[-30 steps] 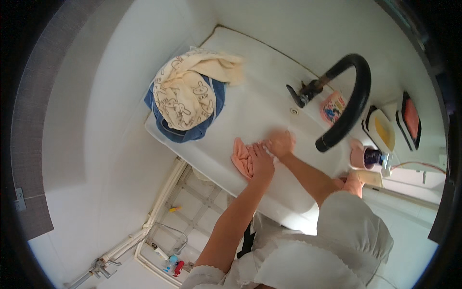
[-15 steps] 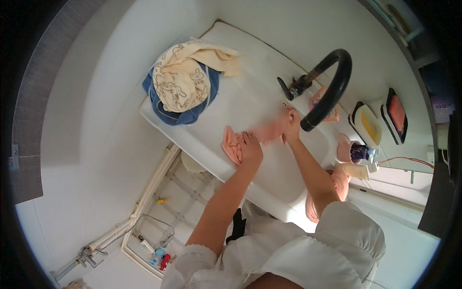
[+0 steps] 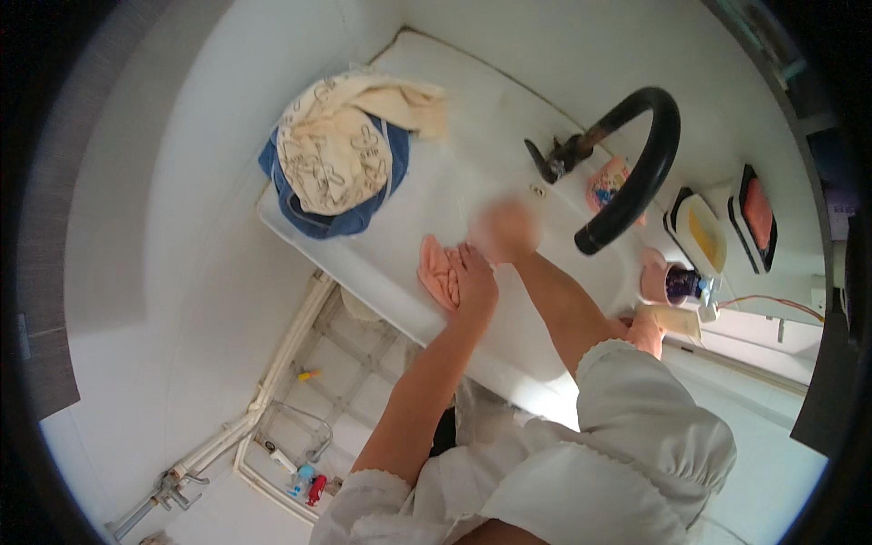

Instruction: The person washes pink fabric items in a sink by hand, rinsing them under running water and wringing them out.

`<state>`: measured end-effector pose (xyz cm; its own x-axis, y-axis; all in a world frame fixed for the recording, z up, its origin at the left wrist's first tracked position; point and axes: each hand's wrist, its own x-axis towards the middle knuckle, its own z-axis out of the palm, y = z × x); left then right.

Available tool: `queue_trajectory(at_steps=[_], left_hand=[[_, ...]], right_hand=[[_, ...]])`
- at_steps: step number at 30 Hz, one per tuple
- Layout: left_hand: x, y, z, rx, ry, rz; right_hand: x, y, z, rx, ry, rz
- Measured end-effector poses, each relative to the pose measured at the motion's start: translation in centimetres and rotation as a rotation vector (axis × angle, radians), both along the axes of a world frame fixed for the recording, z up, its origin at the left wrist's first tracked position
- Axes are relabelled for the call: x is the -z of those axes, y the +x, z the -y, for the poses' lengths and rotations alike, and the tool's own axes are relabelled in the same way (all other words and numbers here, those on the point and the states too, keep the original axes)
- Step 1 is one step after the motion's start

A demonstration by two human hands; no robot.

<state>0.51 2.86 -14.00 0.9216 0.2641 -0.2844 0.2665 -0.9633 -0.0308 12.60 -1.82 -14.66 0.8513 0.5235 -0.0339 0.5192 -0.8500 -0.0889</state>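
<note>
A crumpled pink cloth [image 3: 438,272] lies on the sloping near-left part of the white washbasin [image 3: 454,177]. My left hand [image 3: 474,280] is closed over its right part, with the fingers wrapped on the fabric. Just right of that, my right hand [image 3: 510,232] is smeared by motion. Its fingers cannot be made out, nor whether any cloth is in them. Above both hands to the right arches a black faucet [image 3: 668,145], its spout apart from them.
A cream printed cloth [image 3: 331,159] sits heaped on a blue one [image 3: 341,225] at the basin's left end. On the right are a patterned pink container [image 3: 604,182], a pink cup [image 3: 652,280], and wall soap dishes holding yellow soap [image 3: 704,236] and red soap [image 3: 756,213].
My right hand has swept left and come close to my left hand, over the pink cloth's right side. My left hand and the cloth under it have barely moved.
</note>
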Motion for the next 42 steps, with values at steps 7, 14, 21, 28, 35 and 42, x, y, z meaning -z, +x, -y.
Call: queue_trajectory(at_steps=[7, 14, 21, 28, 35, 42], left_hand=[[-0.8, 0.6, 0.4, 0.179, 0.155, -0.272], [-1.1, 1.8, -0.2, 0.116, 0.155, -0.234], [-1.8, 2.1, 0.7, 0.104, 0.022, -0.178], [-2.5, 1.7, -0.6, 0.078, -0.074, -0.190], [-1.3, 1.3, -0.2, 0.096, -0.003, -0.118], [-2.4, 1.8, -0.4, 0.209, 0.072, -0.368]], right_hand=[[-2.7, -0.4, 0.2, -0.098, 0.009, -0.126], [-0.6, -2.4, 0.4, 0.292, 0.709, 0.100], [0.1, -1.4, 5.2, 0.445, 1.200, -0.407], [-7.3, -5.1, 1.9, 0.065, 0.797, 0.085], [0.8, -0.4, 0.9, -0.097, 0.310, 0.287], [2.2, -2.8, 0.2, -0.060, 0.408, 0.205]])
